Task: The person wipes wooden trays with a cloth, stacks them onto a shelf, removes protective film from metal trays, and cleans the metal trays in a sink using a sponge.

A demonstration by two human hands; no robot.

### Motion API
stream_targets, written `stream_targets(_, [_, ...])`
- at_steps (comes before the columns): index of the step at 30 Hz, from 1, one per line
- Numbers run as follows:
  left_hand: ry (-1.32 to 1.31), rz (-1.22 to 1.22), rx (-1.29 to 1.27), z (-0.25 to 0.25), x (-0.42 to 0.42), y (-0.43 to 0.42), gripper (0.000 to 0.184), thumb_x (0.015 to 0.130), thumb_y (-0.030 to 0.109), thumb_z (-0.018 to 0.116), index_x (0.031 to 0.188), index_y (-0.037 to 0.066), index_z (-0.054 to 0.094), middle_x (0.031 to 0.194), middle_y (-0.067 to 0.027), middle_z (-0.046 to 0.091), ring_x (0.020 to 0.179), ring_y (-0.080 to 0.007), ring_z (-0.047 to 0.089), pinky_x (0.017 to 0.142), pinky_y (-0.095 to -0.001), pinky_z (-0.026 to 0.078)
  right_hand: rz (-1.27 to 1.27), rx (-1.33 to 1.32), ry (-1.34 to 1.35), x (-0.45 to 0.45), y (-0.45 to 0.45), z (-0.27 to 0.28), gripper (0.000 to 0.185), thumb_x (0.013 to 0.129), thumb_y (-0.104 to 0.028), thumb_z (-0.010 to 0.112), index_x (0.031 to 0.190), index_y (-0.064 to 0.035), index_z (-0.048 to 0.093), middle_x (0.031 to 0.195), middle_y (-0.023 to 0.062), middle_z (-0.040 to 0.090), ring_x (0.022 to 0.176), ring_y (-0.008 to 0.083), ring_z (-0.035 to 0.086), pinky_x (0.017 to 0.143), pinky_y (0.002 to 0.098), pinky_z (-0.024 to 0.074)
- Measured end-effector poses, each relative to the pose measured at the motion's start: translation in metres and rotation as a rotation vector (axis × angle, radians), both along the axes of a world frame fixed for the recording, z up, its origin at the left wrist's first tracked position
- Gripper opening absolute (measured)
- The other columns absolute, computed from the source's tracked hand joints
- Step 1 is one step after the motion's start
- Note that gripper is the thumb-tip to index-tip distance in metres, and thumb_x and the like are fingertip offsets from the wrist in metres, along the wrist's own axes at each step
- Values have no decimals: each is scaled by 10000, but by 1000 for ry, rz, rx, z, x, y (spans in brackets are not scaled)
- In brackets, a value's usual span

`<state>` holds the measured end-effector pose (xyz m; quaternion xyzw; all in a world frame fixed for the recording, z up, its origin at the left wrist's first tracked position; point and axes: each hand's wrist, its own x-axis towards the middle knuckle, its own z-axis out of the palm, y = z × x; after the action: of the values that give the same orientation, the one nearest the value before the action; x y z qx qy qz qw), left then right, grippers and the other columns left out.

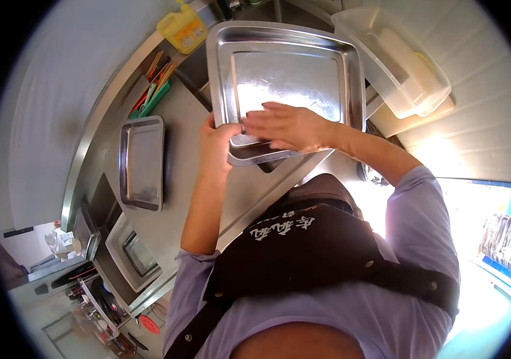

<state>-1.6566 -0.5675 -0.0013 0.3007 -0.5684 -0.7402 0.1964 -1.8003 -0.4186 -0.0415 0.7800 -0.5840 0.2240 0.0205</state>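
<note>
A large shiny metal tray [288, 75] is held up, tilted, over the counter and sink area. My left hand [215, 143] grips its near left corner, the thumb over the rim and the other fingers mostly hidden behind. Across the lower part of the tray's inner face lies my right hand [291, 127], fingers stretched out and pointing left, touching or very close to the metal. Nothing shows between those fingers. To the left, a smaller metal tray [142, 163] rests on the steel counter [192, 179].
A yellow bottle [182, 28] stands behind the tray's left corner. Left of it, a green holder [151, 100] contains chopsticks. A translucent plastic bin [408, 72] sits at the right against the wall. A white-rimmed container [133, 251] is at lower left.
</note>
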Motion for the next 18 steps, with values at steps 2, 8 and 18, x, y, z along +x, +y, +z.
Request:
stream_targets(2, [-16,30,-32,2,5,-8,325,615,-29,573,938,-55,593,807,-83,606,683,-156,573,637,-269,457,36,35,92,-18,20,-11,481,927,-348,463,1339,-100,445,1450,35,359,1358,195,304,1144,402,229])
stream_targets(8, [21,121,-40,1,13,-32,337,622,-30,575,955,-82,581,829,-109,612,707,-180,589,654,-295,465,-232,181,176,-43,65,-6,491,948,-384,415,1415,-260,324,1492,-28,288,1372,192,275,1153,393,191])
stream_targets(18, [47,103,24,4,10,-32,309,636,-28,592,941,-76,570,794,-97,606,668,-178,597,624,-295,479,-94,103,-32,-33,65,-23,582,928,-494,374,1364,-110,412,1393,50,439,1298,227,395,1120,439,257])
